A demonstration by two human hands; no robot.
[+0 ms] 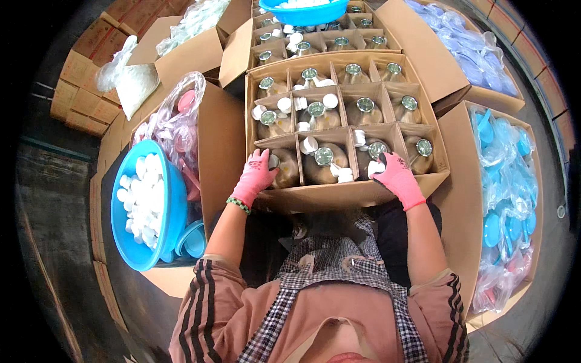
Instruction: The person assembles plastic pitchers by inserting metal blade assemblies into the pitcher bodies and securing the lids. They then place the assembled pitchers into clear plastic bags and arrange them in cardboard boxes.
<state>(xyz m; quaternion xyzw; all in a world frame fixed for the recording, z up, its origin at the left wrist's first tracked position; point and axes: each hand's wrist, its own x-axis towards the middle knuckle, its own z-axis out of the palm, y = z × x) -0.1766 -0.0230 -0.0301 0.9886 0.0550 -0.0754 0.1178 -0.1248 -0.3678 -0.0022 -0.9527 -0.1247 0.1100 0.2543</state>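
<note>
A cardboard box in front of me is split by dividers into compartments holding silvery-mouthed glass bottles, with loose white caps lying among them. My left hand, in a pink glove, has its fingers closed about the neck of the front-left bottle. Their tips are partly hidden there. In the matching glove, my right hand pinches a white cap between thumb and fingers, just below the mouth of a front-row bottle.
A blue basin of white caps stands left, beside a box of pink items in plastic. Boxes of light-blue and periwinkle plastic pieces stand right. Behind are another bottle box and a blue basin.
</note>
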